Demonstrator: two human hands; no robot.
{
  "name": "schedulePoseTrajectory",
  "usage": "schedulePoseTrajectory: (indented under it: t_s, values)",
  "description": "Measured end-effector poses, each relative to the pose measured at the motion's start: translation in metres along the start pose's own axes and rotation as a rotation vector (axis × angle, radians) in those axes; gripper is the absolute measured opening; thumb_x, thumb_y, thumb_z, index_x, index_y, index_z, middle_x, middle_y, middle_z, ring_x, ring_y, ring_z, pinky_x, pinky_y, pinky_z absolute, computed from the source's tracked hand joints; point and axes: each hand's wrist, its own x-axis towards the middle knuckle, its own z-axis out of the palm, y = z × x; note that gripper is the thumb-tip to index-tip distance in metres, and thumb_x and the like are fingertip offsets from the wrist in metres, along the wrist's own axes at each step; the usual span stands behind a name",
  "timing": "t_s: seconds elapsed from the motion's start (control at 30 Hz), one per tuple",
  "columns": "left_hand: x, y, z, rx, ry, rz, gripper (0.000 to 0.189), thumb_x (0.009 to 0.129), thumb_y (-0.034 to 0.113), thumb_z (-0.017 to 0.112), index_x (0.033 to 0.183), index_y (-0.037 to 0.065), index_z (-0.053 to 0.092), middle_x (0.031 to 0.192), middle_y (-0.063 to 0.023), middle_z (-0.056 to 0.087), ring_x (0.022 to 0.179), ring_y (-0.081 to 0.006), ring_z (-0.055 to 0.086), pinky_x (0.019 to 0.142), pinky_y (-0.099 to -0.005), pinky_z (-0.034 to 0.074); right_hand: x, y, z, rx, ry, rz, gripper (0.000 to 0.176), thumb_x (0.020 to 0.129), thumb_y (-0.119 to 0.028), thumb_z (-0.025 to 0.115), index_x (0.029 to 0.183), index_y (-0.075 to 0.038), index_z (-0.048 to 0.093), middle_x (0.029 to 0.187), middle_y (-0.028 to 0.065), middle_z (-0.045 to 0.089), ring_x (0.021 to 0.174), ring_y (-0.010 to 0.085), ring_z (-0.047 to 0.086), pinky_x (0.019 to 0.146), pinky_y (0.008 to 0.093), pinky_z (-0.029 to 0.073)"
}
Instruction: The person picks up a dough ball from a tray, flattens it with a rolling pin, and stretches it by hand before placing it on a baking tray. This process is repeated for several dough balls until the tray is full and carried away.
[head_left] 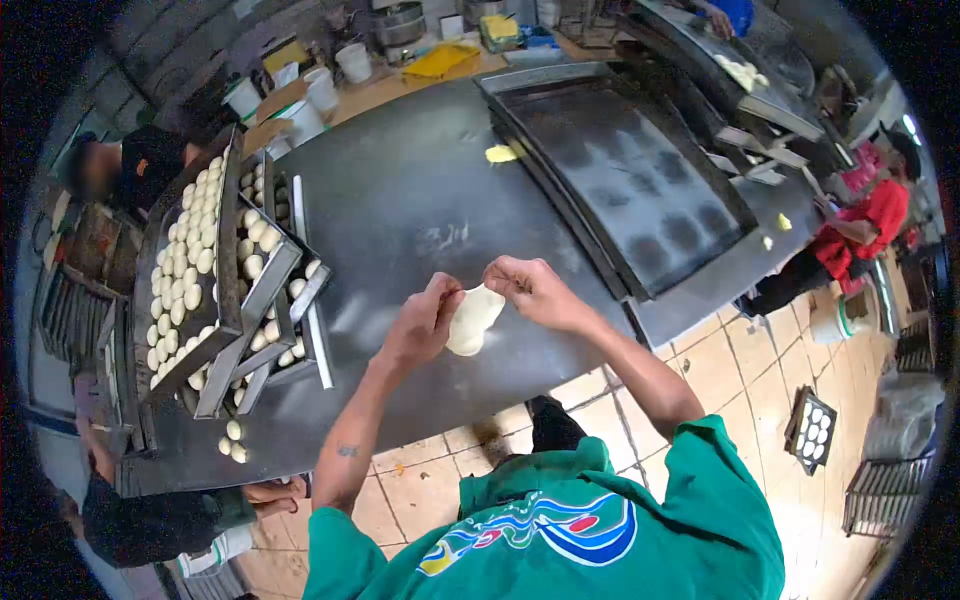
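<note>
A pale, flattened piece of dough (474, 322) hangs between my hands over the dark metal table (400, 200). My left hand (425, 318) pinches its upper left edge with the fingers closed. At its upper right edge, my right hand (530, 290) also grips it between thumb and fingers. The dough's lower end droops towards the table; whether it touches the surface I cannot tell.
Stacked trays of dough balls (185, 260) stand at the left, with loose balls (233, 440) beside them. A large dark baking tray (630, 180) lies at the right, near a yellow lump (501, 154). People stand at both sides.
</note>
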Motion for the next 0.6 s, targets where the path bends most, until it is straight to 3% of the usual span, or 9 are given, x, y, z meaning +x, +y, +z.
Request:
schedulePoseTrajectory:
  t_s: [0.03, 0.23, 0.33, 0.4, 0.47, 0.6]
  values:
    - [-0.002, 0.019, 0.000, 0.007, -0.035, 0.003, 0.016, 0.101, 0.016, 0.052, 0.105, 0.000, 0.050, 0.082, -0.0160, 0.065, 0.074, -0.0178, 0.063, 0.067, -0.0338, 0.050, -0.012, -0.011, -0.009, -0.015, 0.010, -0.001, 0.021, 0.098, -0.017, 0.058, 0.103, 0.003, 0.060, 0.082, 0.0063, 0.063, 0.080, 0.0092, 0.056, 0.071, 0.0288, 0.047]
    - [0.033, 0.101, 0.030, -0.137, -0.091, 0.099, 0.017, 0.100, 0.017, 0.057, 0.104, 0.002, 0.051, 0.080, -0.0067, 0.063, 0.076, -0.0076, 0.055, 0.065, -0.0274, 0.047, -0.052, -0.057, -0.096, 0.148, -0.070, 0.055, 0.014, 0.094, -0.011, 0.061, 0.097, 0.002, 0.062, 0.078, -0.0012, 0.060, 0.075, 0.0042, 0.053, 0.067, 0.0242, 0.043]
    - [0.072, 0.144, 0.054, -0.197, -0.159, 0.160, 0.020, 0.097, 0.018, 0.061, 0.104, 0.002, 0.051, 0.081, -0.0058, 0.063, 0.077, -0.0083, 0.055, 0.065, -0.0266, 0.046, -0.063, -0.074, -0.157, -0.002, -0.127, 0.011, 0.013, 0.090, -0.010, 0.064, 0.096, 0.002, 0.064, 0.069, -0.0011, 0.061, 0.065, 0.0049, 0.053, 0.058, 0.0251, 0.042]
    - [0.102, 0.170, 0.072, -0.142, -0.144, 0.104, 0.025, 0.095, 0.019, 0.064, 0.106, 0.001, 0.051, 0.083, -0.0057, 0.064, 0.078, -0.0086, 0.056, 0.067, -0.0267, 0.047, -0.063, -0.065, -0.201, -0.072, -0.182, 0.009, 0.013, 0.090, -0.010, 0.064, 0.096, 0.002, 0.065, 0.069, -0.0007, 0.062, 0.065, 0.0048, 0.052, 0.058, 0.0253, 0.042]
    - [0.135, 0.179, 0.098, -0.128, -0.143, 0.217, 0.026, 0.095, 0.019, 0.065, 0.107, 0.001, 0.050, 0.083, -0.0062, 0.065, 0.079, -0.0090, 0.059, 0.071, -0.0274, 0.049, -0.061, -0.051, -0.245, -0.145, -0.264, 0.017, 0.013, 0.090, -0.009, 0.064, 0.096, 0.002, 0.066, 0.069, -0.0003, 0.062, 0.065, 0.0048, 0.052, 0.058, 0.0256, 0.042]
    - [0.194, 0.189, 0.138, -0.113, -0.156, 0.157, 0.025, 0.094, 0.017, 0.065, 0.108, -0.002, 0.057, 0.090, -0.0096, 0.069, 0.087, -0.0129, 0.065, 0.077, -0.0296, 0.053, -0.043, -0.018, -0.313, -0.112, -0.374, -0.007, 0.008, 0.089, -0.002, 0.062, 0.093, 0.003, 0.067, 0.078, 0.0030, 0.067, 0.072, 0.0053, 0.056, 0.064, 0.0250, 0.045]
